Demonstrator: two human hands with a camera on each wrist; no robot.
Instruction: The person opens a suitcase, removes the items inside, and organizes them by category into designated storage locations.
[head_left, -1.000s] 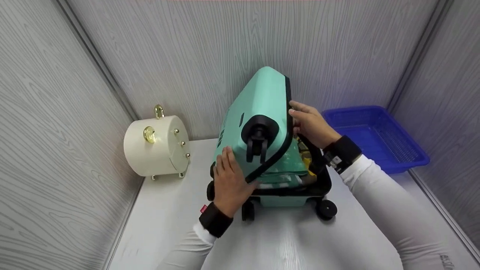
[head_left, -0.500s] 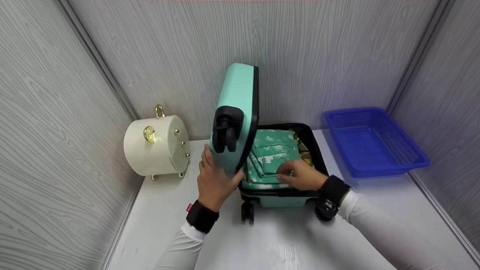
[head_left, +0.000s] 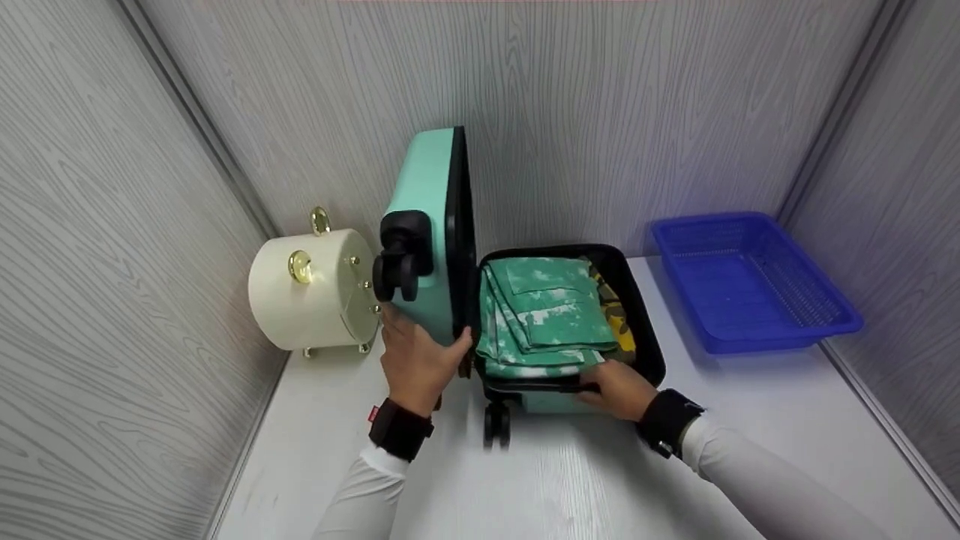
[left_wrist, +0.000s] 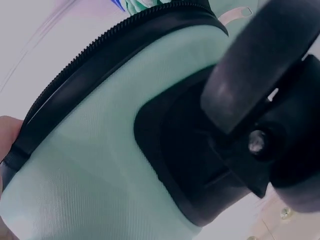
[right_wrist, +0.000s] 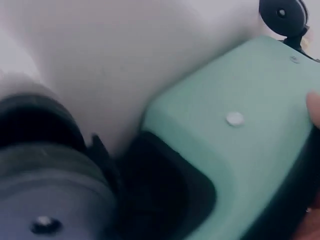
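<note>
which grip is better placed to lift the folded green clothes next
Probably the right grip: it is at the suitcase rim, beside the folded green clothes; the left grip holds the lid.

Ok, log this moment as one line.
left hand: holds raised suitcase lid; right hand: grips near rim of suitcase base; folded green cloth: inside base; blue basket: right of base

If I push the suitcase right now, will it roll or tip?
The suitcase would probably slide rather than roll, since it lies flat, wheels poking out its near end. Its raised lid might flop over without the left hand gripping it.
</note>
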